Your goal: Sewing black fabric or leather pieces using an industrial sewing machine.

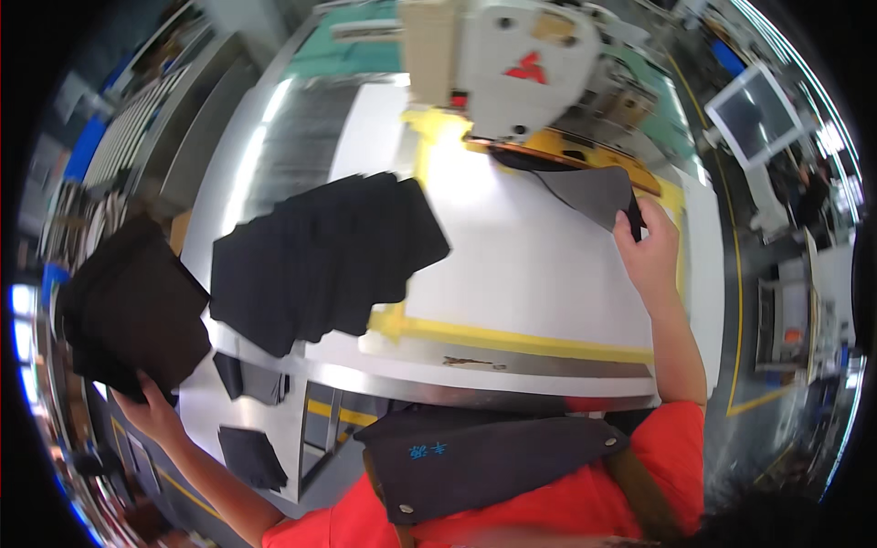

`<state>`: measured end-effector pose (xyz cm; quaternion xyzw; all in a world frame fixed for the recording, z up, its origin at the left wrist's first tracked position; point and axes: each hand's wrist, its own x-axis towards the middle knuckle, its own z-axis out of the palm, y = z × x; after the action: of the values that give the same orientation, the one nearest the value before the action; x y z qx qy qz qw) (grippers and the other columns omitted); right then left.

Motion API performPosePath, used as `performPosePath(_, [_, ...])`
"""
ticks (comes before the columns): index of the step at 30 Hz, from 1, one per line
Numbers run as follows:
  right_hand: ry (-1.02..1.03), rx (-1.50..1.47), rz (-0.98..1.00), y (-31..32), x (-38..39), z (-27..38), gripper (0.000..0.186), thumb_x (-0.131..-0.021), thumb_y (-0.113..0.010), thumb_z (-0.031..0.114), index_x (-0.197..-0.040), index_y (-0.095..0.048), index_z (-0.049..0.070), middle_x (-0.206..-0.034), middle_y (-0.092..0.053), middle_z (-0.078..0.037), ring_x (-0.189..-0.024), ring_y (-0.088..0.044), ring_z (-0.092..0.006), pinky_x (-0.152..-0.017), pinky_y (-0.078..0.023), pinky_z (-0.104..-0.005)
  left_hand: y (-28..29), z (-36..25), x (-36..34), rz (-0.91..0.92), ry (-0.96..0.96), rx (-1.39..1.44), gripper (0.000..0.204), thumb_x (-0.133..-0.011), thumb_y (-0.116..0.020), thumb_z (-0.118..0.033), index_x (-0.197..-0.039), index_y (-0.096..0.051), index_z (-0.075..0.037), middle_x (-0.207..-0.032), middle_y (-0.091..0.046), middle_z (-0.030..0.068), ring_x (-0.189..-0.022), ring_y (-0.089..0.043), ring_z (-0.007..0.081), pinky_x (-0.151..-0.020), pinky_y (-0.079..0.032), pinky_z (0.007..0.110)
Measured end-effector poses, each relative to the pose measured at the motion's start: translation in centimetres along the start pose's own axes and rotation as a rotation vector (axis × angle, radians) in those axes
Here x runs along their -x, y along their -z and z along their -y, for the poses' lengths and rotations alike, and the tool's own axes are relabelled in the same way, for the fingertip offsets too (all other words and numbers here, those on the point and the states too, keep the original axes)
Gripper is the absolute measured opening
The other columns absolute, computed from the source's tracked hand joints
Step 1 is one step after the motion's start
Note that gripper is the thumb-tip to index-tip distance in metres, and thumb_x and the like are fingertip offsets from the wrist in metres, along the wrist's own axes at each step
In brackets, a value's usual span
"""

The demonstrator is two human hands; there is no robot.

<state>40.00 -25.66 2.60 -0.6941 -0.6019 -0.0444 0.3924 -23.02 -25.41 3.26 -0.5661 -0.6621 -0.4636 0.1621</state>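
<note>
Out at the left, my left hand (pixel 151 416) is closed on the lower edge of a thick stack of black fabric pieces (pixel 137 301). My right hand (pixel 653 251) pinches the right-hand corner of a dark grey fabric piece (pixel 589 192) between thumb and fingers. That piece lies in front of the sewing machine head (pixel 525 68), its far edge against an orange clamp plate (pixel 642 172). Between my hands, a fanned-out row of black fabric pieces (pixel 320 256) overlaps on the white work surface (pixel 512 283).
Yellow tape (pixel 512 340) borders the work surface, with a metal table edge (pixel 411 370) nearer me. Smaller dark fabric stacks (pixel 251 457) rest on a lower side table (pixel 196 406). A monitor (pixel 755 114) stands far right; racks (pixel 137 123) line the far left.
</note>
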Motion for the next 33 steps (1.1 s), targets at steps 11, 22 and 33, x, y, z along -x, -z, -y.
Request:
performPosePath(11, [-0.409,1.008,-0.568,29.9,12.8,-13.0,0.026,-0.081,-0.061,0.016,-0.105,-0.068,0.009,-0.1,-0.068,-0.013,-0.094,-0.064,-0.0336,-0.078,-0.051,-0.0407,-16.5,-34.6,5.3,1.22,-0.733,1.419,0.022,-0.076,-0.072,-0.019,-0.085,-0.057,-0.005,-0.079,-0.067,0.0107,-0.085,-0.068,0.0285,-0.089,-0.05,0.042])
performPosePath(22, [-0.758,0.927,-0.371,22.4,33.6,-17.2,0.027,-0.079,-0.061,0.01,-0.104,-0.071,0.015,-0.104,-0.069,-0.009,-0.094,-0.065,-0.0305,-0.081,-0.052,-0.0398,-25.0,-36.1,9.7,1.799,-0.972,1.126,0.016,-0.066,-0.076,-0.003,-0.072,-0.066,-0.014,-0.138,-0.053,0.0111,-0.141,-0.031,0.0407,-0.113,-0.028,0.048])
performPosePath(33, [-0.989,0.788,-0.341,22.6,31.8,-17.7,0.026,-0.089,-0.059,0.026,-0.1,-0.072,0.007,-0.09,-0.072,-0.013,-0.083,-0.069,-0.0263,-0.075,-0.052,-0.0357,-23.4,-36.6,5.1,1.727,-1.354,0.83,0.035,-0.06,-0.058,0.012,-0.081,-0.071,-0.013,-0.143,-0.049,0.0071,-0.141,-0.032,0.0352,-0.117,-0.022,0.05])
